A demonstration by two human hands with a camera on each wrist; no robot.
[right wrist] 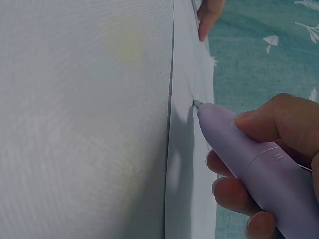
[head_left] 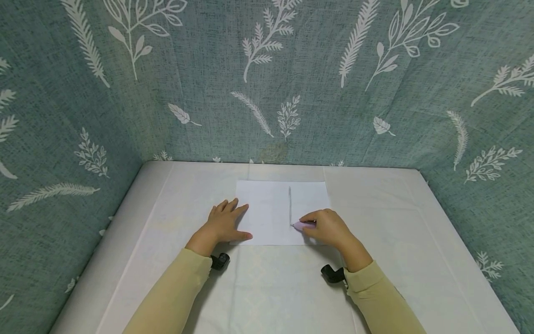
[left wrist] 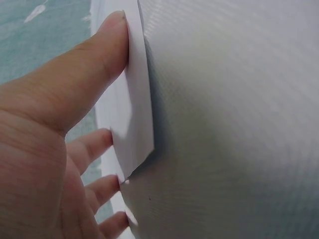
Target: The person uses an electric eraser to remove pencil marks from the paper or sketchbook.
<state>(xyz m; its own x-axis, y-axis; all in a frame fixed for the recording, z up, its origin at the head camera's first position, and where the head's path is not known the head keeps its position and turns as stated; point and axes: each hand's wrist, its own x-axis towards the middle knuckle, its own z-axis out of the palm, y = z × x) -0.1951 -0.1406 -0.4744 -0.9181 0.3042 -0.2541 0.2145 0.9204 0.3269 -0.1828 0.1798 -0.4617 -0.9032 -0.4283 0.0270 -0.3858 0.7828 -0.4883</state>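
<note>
A white sheet of paper (head_left: 267,208) lies flat on the white-covered table, with a grey, nearly straight line (head_left: 289,204) running down it right of its middle. My left hand (head_left: 225,222) rests spread at the sheet's left edge, thumb on the near left corner; that corner lifts slightly in the left wrist view. A thick lilac pen-shaped tool (right wrist: 249,154) is gripped between the thumb and fingers of my right hand (head_left: 331,227). Its narrow grey tip meets the paper at the line's near end. The tool's back end is hidden by the hand.
White cloth covers the table (head_left: 167,278) around the sheet. Teal fabric (head_left: 208,93) with white leaf prints rises behind the table and on both sides. Black camera mounts (head_left: 332,273) sit at both wrists, below the sleeves' cuffs.
</note>
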